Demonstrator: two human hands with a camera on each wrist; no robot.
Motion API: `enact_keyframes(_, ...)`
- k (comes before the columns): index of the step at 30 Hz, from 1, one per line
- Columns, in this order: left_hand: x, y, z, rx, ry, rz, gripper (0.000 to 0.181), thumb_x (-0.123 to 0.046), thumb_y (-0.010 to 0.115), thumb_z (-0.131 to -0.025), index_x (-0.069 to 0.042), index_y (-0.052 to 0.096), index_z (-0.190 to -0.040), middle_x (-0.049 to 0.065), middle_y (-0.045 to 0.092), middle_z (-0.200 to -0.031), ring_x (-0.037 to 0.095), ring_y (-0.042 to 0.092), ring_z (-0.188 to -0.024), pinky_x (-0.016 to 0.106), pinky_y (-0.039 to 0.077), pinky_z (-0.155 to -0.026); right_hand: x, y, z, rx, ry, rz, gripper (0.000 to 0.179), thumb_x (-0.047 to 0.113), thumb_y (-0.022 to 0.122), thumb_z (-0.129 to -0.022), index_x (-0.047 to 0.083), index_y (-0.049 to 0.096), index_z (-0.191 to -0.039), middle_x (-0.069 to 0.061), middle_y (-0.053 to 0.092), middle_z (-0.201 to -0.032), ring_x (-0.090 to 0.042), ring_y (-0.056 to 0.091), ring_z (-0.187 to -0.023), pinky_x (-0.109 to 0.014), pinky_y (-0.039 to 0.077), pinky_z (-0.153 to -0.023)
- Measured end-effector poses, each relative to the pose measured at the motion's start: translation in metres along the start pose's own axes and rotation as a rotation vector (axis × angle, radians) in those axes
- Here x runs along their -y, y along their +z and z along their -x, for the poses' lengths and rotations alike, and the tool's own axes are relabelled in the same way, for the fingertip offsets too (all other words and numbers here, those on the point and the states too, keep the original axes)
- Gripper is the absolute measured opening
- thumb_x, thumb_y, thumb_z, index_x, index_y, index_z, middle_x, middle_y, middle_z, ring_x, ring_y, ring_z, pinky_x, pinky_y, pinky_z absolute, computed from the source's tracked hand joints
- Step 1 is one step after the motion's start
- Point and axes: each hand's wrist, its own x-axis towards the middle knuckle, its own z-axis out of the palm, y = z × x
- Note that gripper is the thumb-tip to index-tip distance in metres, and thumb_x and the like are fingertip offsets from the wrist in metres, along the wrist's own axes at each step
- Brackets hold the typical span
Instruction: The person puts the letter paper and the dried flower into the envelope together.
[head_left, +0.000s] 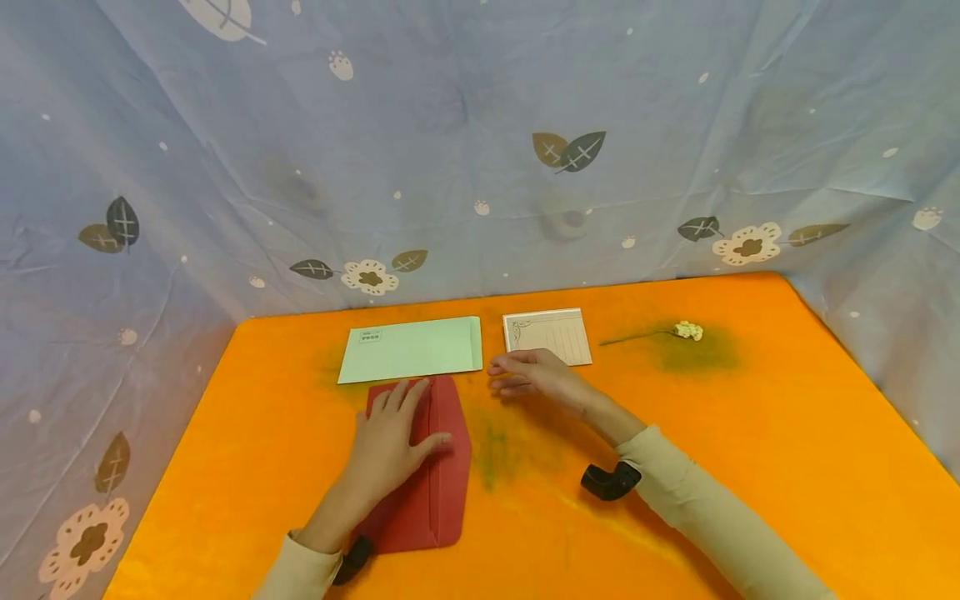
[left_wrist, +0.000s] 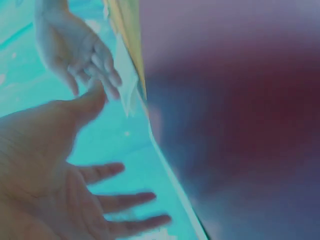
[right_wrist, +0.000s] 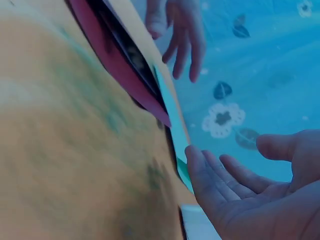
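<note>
Fingers of the left hand (head_left: 386, 446) are spread loosely wide, thumb held well away from the rest, as the hand hangs palm down over a red envelope (head_left: 452, 458). From where I stand the envelope lies lengthwise in front of the person, left of the middle, its pointed flap opened out to the right along a straight crease. Over to the right, the right hand (head_left: 542, 375) is raised above the orange cloth (head_left: 787, 467), fingers relaxed and reaching leftward, thumb apart from them; it overlaps the near edge of a beige card (head_left: 555, 335), though the wrist view shows the fingertips up off the surface. Just beyond the red envelope a mint-green envelope (head_left: 412, 350) lies sideways, a small printed block in its upper left corner. The card beside it carries a scrolled ornament and ruled lines. Farther right, a dried flower (head_left: 687, 331) rests on its thin stem, pale bloom pointing right. Both cuffs are cream, with a black device (head_left: 611, 482) at the right one. Behind everything hangs a grey-blue curtain (head_left: 465, 100) patterned with leaves and blossoms.
</note>
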Motion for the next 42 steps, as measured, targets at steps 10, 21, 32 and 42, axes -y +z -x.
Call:
enact_keyframes(10, 0.014, -0.012, -0.071, 0.135, 0.229, 0.069, 0.078, -0.035, 0.076, -0.085, -0.005, 0.040, -0.148, 0.016, 0.046, -0.146, 0.034, 0.044, -0.134, 0.051, 0.040, -0.105, 0.008, -0.002, -0.019, -0.099, -0.037, 0.050, 0.045, 0.018, 0.048, -0.104, -0.013, 0.046, -0.137, -0.029, 0.054, -0.133, -0.040, 0.057, -0.119, -0.043, 0.047, -0.098)
enact_keyframes(21, 0.022, -0.021, -0.153, 0.500, 0.170, 0.100, 0.096, -0.038, 0.080, -0.082, -0.005, 0.025, -0.154, 0.023, 0.017, -0.160, 0.039, 0.017, -0.147, 0.054, 0.021, -0.115, 0.004, 0.005, -0.064, -0.099, -0.001, 0.044, 0.045, 0.011, 0.041, -0.106, -0.015, 0.037, -0.142, -0.030, 0.049, -0.139, -0.038, 0.053, -0.125, -0.043, 0.044, -0.102)
enact_keyframes(32, 0.021, -0.010, -0.176, 0.593, 0.189, 0.014, 0.104, -0.038, 0.084, -0.077, -0.012, 0.022, -0.156, 0.025, 0.017, -0.158, 0.042, 0.020, -0.144, 0.057, 0.028, -0.111, 0.000, 0.011, -0.076, -0.105, 0.092, 0.043, 0.047, 0.006, 0.035, -0.105, -0.014, 0.027, -0.147, -0.031, 0.048, -0.139, -0.037, 0.054, -0.125, -0.039, 0.046, -0.100)
enact_keyframes(42, 0.020, -0.003, -0.169, 0.503, 0.252, -0.066, 0.098, -0.038, 0.086, -0.074, -0.018, 0.033, -0.153, 0.019, 0.035, -0.150, 0.039, 0.037, -0.130, 0.052, 0.043, -0.097, -0.007, 0.015, -0.072, -0.155, 0.094, 0.057, 0.040, 0.006, 0.041, -0.104, -0.009, 0.044, -0.141, -0.026, 0.061, -0.122, -0.027, 0.065, -0.103, -0.032, 0.052, -0.091)
